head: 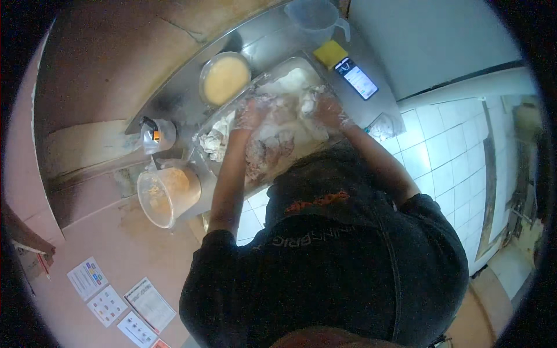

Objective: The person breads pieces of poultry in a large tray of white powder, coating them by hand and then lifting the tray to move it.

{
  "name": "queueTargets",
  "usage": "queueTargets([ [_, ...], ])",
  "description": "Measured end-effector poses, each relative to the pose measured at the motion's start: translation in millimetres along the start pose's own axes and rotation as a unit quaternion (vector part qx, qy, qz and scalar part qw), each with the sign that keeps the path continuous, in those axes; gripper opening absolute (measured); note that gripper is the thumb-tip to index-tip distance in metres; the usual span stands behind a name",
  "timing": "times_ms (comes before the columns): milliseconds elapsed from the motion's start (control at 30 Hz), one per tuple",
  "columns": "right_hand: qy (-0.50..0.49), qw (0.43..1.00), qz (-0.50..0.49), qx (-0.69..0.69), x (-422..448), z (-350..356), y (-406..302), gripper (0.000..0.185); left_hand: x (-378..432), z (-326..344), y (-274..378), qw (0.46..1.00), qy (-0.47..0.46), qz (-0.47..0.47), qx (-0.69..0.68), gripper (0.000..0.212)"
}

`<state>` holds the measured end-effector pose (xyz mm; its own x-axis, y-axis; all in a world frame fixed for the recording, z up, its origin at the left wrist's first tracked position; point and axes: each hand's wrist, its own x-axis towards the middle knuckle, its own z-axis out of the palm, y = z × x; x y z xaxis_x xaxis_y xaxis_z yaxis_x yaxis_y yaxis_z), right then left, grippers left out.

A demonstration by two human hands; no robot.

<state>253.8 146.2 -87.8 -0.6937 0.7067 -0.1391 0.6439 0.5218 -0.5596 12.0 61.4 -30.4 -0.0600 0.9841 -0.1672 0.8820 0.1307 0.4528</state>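
Observation:
Both my hands are inside a large metal tray (317,69) with white powder like flour (292,81). Clear plastic gloves cover them. My left hand (250,114) is at the tray's left part, beside white-coated pieces (214,140). On the opposite side, my right hand (328,111) touches a floured lump (309,101). Between and below the hands lie pinkish pieces like raw meat (270,150), partly dusted with powder. Motion blur and powder hide the fingers, so their grip is unclear.
A bowl of pale yellow liquid (227,80) stands behind the tray. At left are a clear tub (178,189) with orange-tan contents and a smaller plastic container (164,135). A lit phone (357,79), yellow sponge (330,54), clear jug (313,17) and plastic bag (385,127) sit right.

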Motion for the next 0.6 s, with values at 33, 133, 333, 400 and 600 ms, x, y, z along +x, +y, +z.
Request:
queueTargets([
  [33, -0.003, 1.0, 0.015, 0.007, -1, -5, -7, 0.065, -3, 1, 16, 1.0, -0.002, 0.004, -0.001, 0.04],
  [133, -0.028, 0.998, 0.045, -0.012, 0, -18, -34, 0.071, -11, 18, 41, 0.947, -0.036, 0.015, -0.319, 0.039],
  [333, 0.087, 0.985, -0.064, 0.137, 1, 36, -16, 0.07, -22, 89, -4, 0.871, 0.061, 0.103, -0.476, 0.03],
  [400, 0.112, 0.973, -0.102, 0.173, 13, 91, 42, 0.068, -17, 93, -12, 0.819, 0.055, 0.074, -0.566, 0.028],
  [600, 0.002, 0.991, 0.026, 0.129, 33, 98, 50, 0.064, -31, 85, 9, 0.916, 0.062, -0.016, -0.397, 0.03],
])
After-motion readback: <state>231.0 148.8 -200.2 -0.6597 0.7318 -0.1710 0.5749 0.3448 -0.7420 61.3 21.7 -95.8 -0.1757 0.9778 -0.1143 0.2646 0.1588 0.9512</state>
